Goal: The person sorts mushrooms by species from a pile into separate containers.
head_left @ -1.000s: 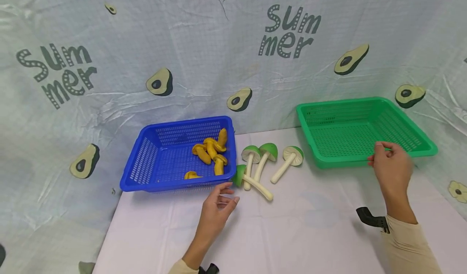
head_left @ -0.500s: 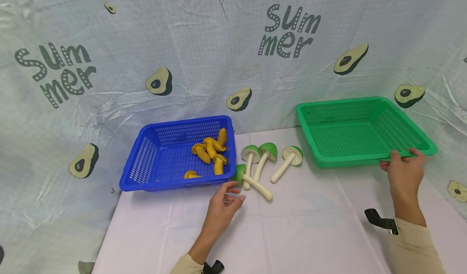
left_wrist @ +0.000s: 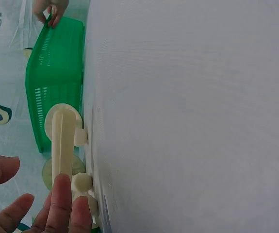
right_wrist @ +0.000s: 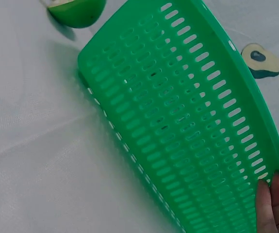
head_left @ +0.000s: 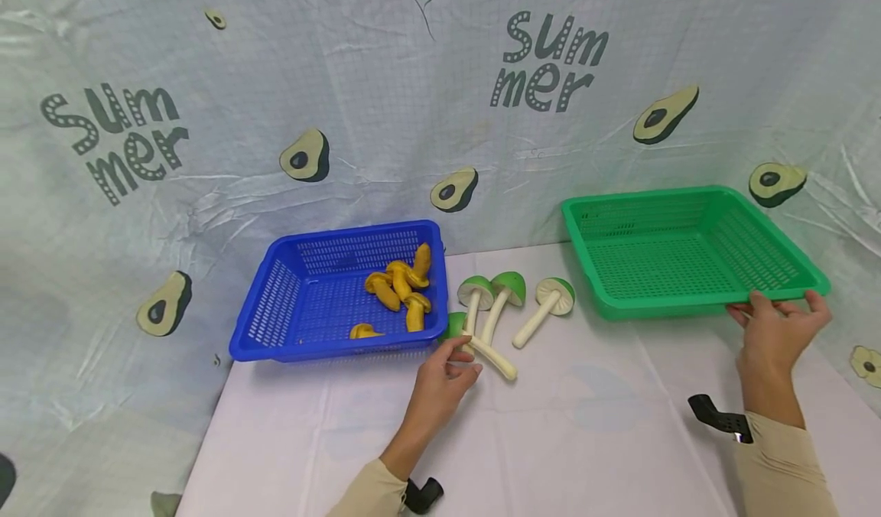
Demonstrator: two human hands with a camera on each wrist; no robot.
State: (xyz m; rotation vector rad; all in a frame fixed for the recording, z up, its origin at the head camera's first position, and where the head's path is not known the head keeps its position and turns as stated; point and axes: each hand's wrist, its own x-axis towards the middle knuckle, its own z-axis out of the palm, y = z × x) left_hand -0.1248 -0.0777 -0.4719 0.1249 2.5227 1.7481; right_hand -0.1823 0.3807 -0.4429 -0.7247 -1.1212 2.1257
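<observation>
We see the right hand (head_left: 779, 337) pinching the green basket (head_left: 661, 265) at its front rim. Left hand (head_left: 440, 387), fingers loose, is at the nearest green mushroom (head_left: 497, 360) on the bench (head_left: 592, 448); we can't tell contact. Only head shows yellow mushrooms (head_left: 416, 313) inside the blue basket (head_left: 323, 303); right wrist shows outer slots head hides.

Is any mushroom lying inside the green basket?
No, the green basket shows bare mesh, and the green-capped mushrooms lie outside it.

1. White cloth-covered table (head_left: 578, 456).
2. Blue slotted plastic basket (head_left: 330, 351), at its left.
3. Green slotted plastic basket (head_left: 661, 308), at its right.
4. Four green-capped, pale-stemmed mushrooms (head_left: 540, 320), lying between both.
</observation>
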